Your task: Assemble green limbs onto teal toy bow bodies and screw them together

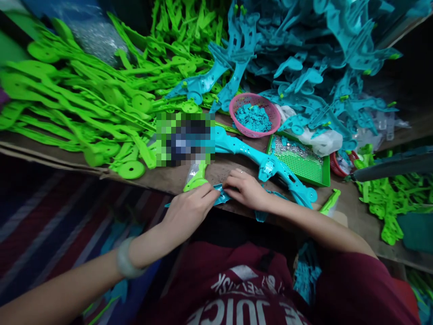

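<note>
On the surface (219,173), a long turquoise part (244,149) lies beyond the left hand (189,208) and right hand (249,190), both apparently gripping a small turquoise piece (222,195) at the near edge, fine handling that calls for steadiness.

Maroon short-sleeved T-shirt (233,280), white block lettering (246,311) across chest, bottom center of frame. Pale, thick round bangle (128,258) on left wrist, lower left. Thin ring (241,171) on right hand (248,190).
</note>
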Motion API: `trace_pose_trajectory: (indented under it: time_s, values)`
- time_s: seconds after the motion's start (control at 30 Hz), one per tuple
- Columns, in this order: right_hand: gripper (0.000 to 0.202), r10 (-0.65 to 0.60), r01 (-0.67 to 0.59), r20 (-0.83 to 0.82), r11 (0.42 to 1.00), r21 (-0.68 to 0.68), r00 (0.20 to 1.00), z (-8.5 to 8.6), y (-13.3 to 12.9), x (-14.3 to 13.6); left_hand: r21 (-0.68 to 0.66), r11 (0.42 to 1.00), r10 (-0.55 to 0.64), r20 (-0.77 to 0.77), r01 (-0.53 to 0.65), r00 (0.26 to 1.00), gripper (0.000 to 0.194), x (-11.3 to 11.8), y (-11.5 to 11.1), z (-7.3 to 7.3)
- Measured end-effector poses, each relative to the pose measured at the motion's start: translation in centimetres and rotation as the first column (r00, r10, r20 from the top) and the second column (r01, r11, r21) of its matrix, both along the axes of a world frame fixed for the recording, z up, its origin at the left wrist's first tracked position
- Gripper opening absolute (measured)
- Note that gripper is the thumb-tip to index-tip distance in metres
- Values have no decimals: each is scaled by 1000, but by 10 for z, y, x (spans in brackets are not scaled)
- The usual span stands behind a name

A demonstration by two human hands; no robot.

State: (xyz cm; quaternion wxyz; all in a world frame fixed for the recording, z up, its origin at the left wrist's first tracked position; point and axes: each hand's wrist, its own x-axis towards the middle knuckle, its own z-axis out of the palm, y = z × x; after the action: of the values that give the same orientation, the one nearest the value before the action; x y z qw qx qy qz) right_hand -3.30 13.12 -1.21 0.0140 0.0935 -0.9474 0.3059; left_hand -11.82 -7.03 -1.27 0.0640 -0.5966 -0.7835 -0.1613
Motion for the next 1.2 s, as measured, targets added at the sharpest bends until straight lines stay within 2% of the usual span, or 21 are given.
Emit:
trace_pose_trajectory:
  time_s: [0.1,0.27,0.47,0.63,0.73,0.9,1.03,1.1,1.2]
  values:
    - [15,0,0,3,995,99,1000,0,-3,0,26,999,22,-46,-21,999,29,5,2,0]
    - [20,19,-21,9,968,252,1000,2,-6,0,60,998,13,9,-14,1000,31,-1,5,3]
    - [23,89,-77,-33,960,268,995,1,-3,0,53,998,-23,74,19,997,33,-13,9,5]
    - [29,147,-130,-38,948,290,988,4,6,8,-10,999,-32,30,32,999,30,-10,13,7]
    - [31,118,-112,-2,953,281,993,8,11,14,-34,998,-46,-6,46,999,26,-8,13,11]
    - [33,76,-82,54,991,105,996,15,14,20,26,991,-132,66,131,989,26,-8,14,13]
    - [16,-81,81,95,997,3,992,22,14,27,54,986,-160,34,158,987,26,-3,16,6]
    - [7,-153,149,119,988,40,981,26,14,34,77,985,-154,-9,154,988,25,0,17,2]
    - [6,-174,150,146,975,163,974,27,11,42,98,982,-156,-52,161,986,25,2,17,1]
